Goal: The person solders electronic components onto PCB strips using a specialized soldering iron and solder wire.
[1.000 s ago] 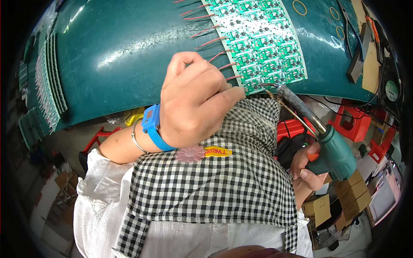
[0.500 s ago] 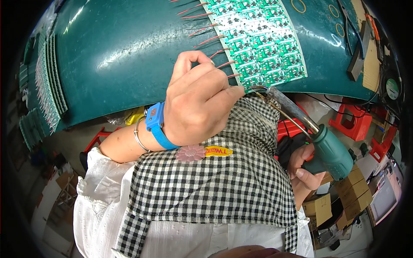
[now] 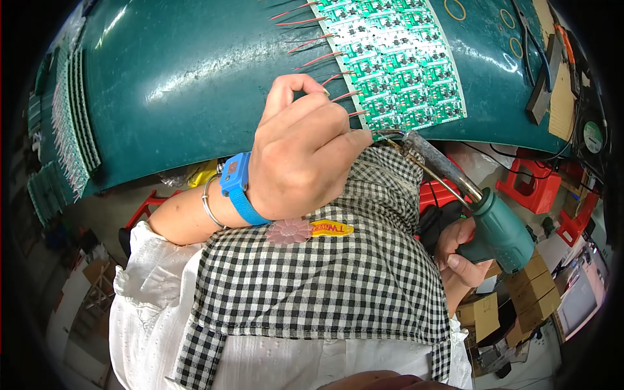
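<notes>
A green circuit board panel (image 3: 403, 71) lies on the dark green table, with short red and black wires (image 3: 318, 60) sticking out from its left edge. My left hand (image 3: 302, 149), wearing a blue wristband (image 3: 239, 188), is closed at the panel's near left corner. Its fingers are pinched, and whatever they hold is hidden behind the hand. My right hand (image 3: 463, 257) grips a green soldering gun (image 3: 500, 227) below the table edge. The gun's metal barrel (image 3: 442, 162) points up and left, and its thin tip reaches the panel's near corner beside my left thumb.
More wired board panels (image 3: 78, 123) stand stacked at the table's left end. Pliers (image 3: 534, 45), a dark bar (image 3: 545, 78) and tan rings (image 3: 507, 18) lie at the right. Red stools (image 3: 533, 185) and cardboard boxes (image 3: 530, 289) are below on the right.
The panel and its wires have shifted a few pixels to the right, and my left hand has moved slightly with them. The soldering gun and my right hand are nearly still.
</notes>
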A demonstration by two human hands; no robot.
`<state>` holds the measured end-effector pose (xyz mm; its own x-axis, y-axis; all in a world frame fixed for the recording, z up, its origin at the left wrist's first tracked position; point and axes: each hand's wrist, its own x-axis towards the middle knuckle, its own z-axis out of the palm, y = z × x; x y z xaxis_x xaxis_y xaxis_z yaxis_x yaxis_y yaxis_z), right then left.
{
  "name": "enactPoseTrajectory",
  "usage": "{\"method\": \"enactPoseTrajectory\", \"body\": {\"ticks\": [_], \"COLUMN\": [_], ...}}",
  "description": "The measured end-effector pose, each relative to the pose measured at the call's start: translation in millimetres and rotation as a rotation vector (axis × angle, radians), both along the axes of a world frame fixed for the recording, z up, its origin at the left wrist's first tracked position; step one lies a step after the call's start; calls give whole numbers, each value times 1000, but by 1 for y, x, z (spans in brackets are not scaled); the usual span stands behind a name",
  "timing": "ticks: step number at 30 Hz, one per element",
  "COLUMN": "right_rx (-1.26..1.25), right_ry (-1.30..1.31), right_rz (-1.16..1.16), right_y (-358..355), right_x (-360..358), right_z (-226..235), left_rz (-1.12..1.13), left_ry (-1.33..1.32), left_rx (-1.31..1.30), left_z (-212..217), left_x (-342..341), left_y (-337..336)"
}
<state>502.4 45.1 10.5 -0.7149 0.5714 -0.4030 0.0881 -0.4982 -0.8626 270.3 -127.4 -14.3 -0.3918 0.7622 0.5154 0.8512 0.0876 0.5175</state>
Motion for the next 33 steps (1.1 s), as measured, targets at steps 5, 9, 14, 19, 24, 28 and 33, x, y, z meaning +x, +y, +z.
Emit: {"method": "enactPoseTrajectory", "body": {"ticks": [5, 9, 14, 19, 24, 28, 33], "right_rx": [18, 11, -13, 10, -9, 42, 0], "right_ry": [-76, -56, 300, 273, 198, 135, 360], "right_rz": [-34, -20, 168, 205, 167, 131, 204], "right_y": [-4, -2, 17, 20, 11, 8, 21], "right_x": [1, 2, 9, 11, 11, 10, 7], "right_z": [0, -2, -21, -23, -19, -17, -23], "left_rz": [2, 2, 14, 18, 31, 35, 18], "left_ry": [-5, -6, 13, 10, 8, 11, 13], "left_rx": [-5, -16, -1, 0, 3, 13, 11], "left_z": [-1, 0, 0, 0, -1, -3, 0], "left_x": [0, 1, 0, 1, 3, 1, 3], "left_y": [-1, 1, 1, 2, 0, 0, 3]}}
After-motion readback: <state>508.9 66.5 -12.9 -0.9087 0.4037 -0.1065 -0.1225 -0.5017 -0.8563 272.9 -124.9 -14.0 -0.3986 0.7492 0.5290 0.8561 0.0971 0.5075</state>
